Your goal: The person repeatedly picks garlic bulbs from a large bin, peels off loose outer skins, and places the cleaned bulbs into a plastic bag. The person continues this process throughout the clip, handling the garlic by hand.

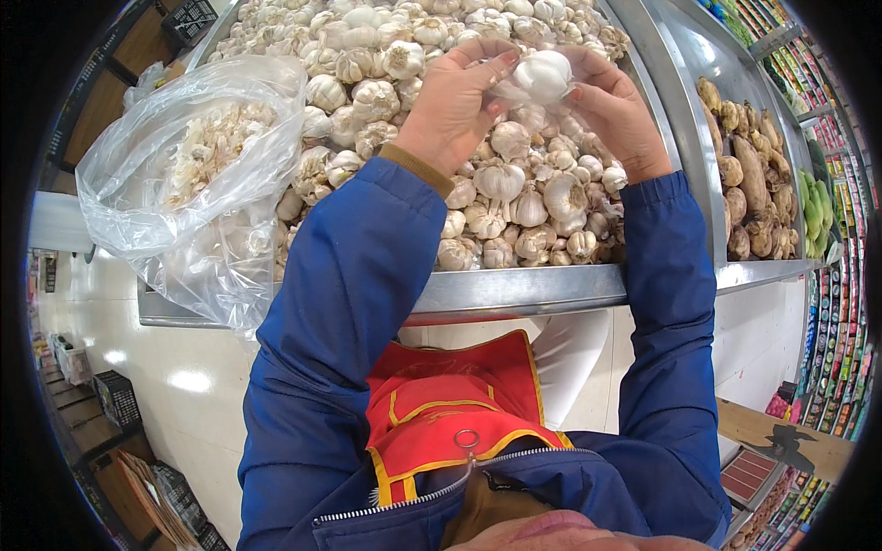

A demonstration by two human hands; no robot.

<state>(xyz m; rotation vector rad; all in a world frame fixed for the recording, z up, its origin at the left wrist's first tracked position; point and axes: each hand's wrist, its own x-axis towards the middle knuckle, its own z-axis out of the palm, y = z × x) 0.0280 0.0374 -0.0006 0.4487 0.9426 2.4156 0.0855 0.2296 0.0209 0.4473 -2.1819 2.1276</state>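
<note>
Head view | my left hand [450, 106] and right hand [620, 110], fingers partly curled, pinch a white garlic bulb [542, 75] between them above the garlic heap [501, 184], probably steadying it | clear bag [115, 207] of skins [216, 151] gapes leftward, apparently for easy reach.

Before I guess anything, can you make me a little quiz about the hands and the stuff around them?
1. True or false: the left hand and the right hand hold the same white garlic bulb.
2. What lies inside the clear plastic bag?
3. What colour is the apron? A) green, B) red with yellow edging, C) plain white.

Key: 1. True. 2. Loose, papery garlic skins. 3. B.
</note>
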